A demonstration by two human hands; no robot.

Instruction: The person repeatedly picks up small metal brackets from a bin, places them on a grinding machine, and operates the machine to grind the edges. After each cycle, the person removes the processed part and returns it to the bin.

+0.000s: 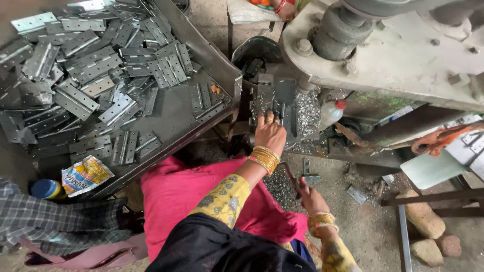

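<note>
We can't see what's under the left hand (270,132), its fingers cover the piece on the press bed. The right hand (311,197) wraps a handle, and we can't tell where that leads. The hinge pile (96,65) runs off the left and top edges. The press (403,50) is cropped up top too.

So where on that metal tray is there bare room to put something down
The tray is bare along its near right part, between the hinge pile and the rim, around a few loose hinges. The left and far parts are crowded.
</note>
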